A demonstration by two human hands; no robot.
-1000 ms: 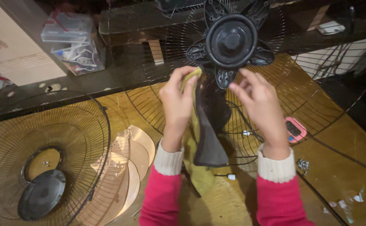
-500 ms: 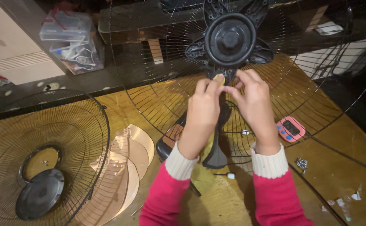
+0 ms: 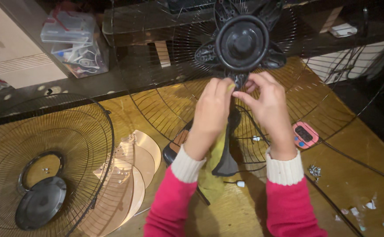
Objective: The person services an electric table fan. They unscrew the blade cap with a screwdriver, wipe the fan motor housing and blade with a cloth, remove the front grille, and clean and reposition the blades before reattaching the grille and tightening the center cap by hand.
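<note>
A black fan motor hub point(image 3: 242, 43) sits at the centre of a wire rear fan guard point(image 3: 165, 66) standing on the wooden table. My left hand point(image 3: 211, 114) holds a yellow-and-grey cloth point(image 3: 218, 158) that hangs down from it, its fingertips pressed to the bottom of the hub. My right hand point(image 3: 269, 112) pinches at the same spot just under the hub, fingers closed; what it grips is too small to tell. Both sleeves are red with cream cuffs.
A second wire fan guard point(image 3: 42, 149) with a black centre cap lies flat at left. Clear fan blades point(image 3: 132, 171) lie beside it. A pink timer point(image 3: 305, 134) and small screws point(image 3: 315, 171) lie at right. Plastic boxes point(image 3: 75, 41) stand at the back left.
Both hands have risen from the fan's neck to the underside of the hub. The cloth has come up with my left hand.
</note>
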